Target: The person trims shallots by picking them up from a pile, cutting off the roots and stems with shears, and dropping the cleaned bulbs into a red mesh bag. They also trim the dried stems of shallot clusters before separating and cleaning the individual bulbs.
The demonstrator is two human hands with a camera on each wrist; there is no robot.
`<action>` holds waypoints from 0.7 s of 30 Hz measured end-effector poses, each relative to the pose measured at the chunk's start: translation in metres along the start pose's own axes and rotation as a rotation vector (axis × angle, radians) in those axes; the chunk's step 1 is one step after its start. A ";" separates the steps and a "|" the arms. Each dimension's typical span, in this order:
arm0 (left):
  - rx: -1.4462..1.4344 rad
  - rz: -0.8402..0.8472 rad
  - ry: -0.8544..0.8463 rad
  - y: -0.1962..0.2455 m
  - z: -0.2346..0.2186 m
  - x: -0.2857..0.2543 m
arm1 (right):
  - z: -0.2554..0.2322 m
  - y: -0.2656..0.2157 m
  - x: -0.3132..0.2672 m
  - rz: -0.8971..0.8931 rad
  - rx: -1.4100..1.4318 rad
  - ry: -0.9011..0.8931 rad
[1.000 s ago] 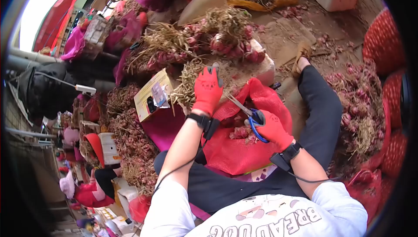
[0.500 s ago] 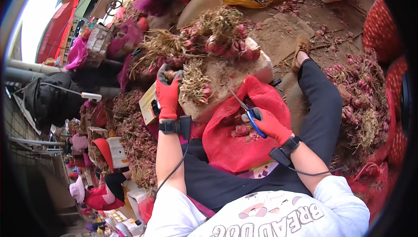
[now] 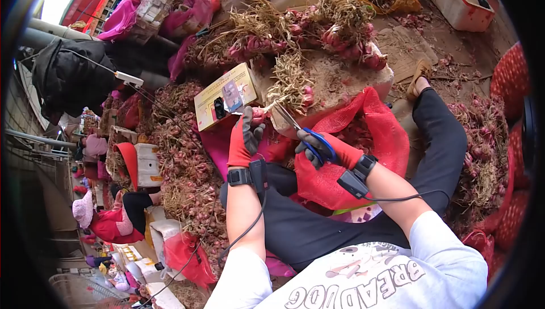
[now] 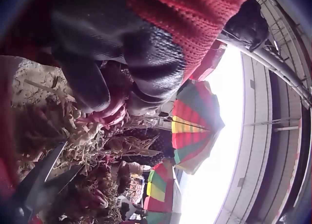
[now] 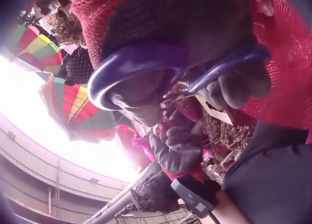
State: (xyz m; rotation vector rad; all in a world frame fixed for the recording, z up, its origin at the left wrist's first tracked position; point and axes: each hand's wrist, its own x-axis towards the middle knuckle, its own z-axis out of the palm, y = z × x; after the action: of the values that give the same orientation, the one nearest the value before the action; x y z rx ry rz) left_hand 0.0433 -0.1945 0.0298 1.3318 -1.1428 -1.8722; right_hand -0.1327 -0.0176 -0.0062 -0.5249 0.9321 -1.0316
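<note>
My gloved left hand (image 3: pixel 244 138) pinches a shallot (image 4: pixel 114 109) between grey-coated fingers; its dried stalks stick out past the fingertips in the left wrist view. My gloved right hand (image 3: pixel 335 149) grips blue-handled scissors (image 3: pixel 322 144), fingers through the loops (image 5: pixel 134 73). The scissor blades (image 4: pixel 46 173) stand apart and point toward the stalks. Just beyond the blades, a small bunch of dried-stalk shallots (image 3: pixel 288 79) lies on a dusty foam block (image 3: pixel 346 79). A red mesh bag (image 3: pixel 392 138) spreads across my lap under the right hand.
More shallot bunches (image 3: pixel 335 30) are heaped at the block's back. A yellow printed carton (image 3: pixel 207 101) sits left of it. Shallot piles (image 3: pixel 187 161) lie to the left and right, with full red mesh sacks (image 3: pixel 511 76) at far right. Another person (image 3: pixel 110 218) sits at far left.
My left hand moved from over the block to its left side, then came back toward the scissors with a shallot. The right hand raised the scissors from over the bag toward the left hand.
</note>
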 end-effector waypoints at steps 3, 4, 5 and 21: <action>0.006 -0.028 -0.053 -0.006 -0.003 0.003 | 0.001 -0.001 0.021 -0.044 -0.020 0.060; 0.020 -0.028 -0.111 -0.005 -0.003 0.002 | -0.003 0.003 0.032 -0.055 -0.028 0.105; 0.033 -0.027 -0.170 -0.005 -0.004 0.001 | -0.005 0.007 0.040 -0.067 -0.035 0.150; -0.028 0.305 -0.583 -0.107 0.097 -0.123 | -0.017 0.029 -0.093 -0.399 0.025 0.489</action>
State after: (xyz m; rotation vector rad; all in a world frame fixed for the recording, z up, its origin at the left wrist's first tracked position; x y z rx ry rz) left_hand -0.0027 -0.0115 0.0053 0.5501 -1.4921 -2.0817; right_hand -0.1517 0.0796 0.0008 -0.4543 1.2712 -1.5750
